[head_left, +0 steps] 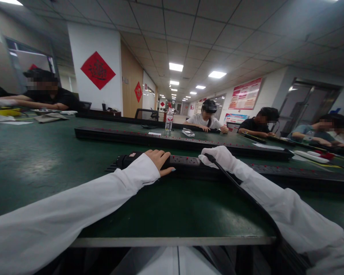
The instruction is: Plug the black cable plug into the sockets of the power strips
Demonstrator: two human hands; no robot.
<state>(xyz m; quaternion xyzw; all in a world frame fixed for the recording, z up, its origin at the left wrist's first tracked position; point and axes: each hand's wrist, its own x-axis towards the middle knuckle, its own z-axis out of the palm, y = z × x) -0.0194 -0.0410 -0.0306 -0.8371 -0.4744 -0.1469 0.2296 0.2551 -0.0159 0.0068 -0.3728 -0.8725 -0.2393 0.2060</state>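
Note:
A long black power strip (pixel 186 160) with rows of sockets and small red switches lies across the table before me. My left hand (pixel 159 159) is bare, its fingers over the strip's top and the thumb against its near side. In a white glove, my right hand (pixel 216 156) is closed round a black plug (pixel 210 157) at the strip's sockets. A thick black cable (pixel 235 182) runs from the plug down along my right forearm and past the table edge. Whether the plug sits in a socket is hidden by the glove.
More black power strips (pixel 149 138) lie in rows across the green table (pixel 172 214). Behind them stand a water bottle (pixel 169 120) and a small white device (pixel 188 132). Several people sit around the table, one directly opposite (pixel 208 118).

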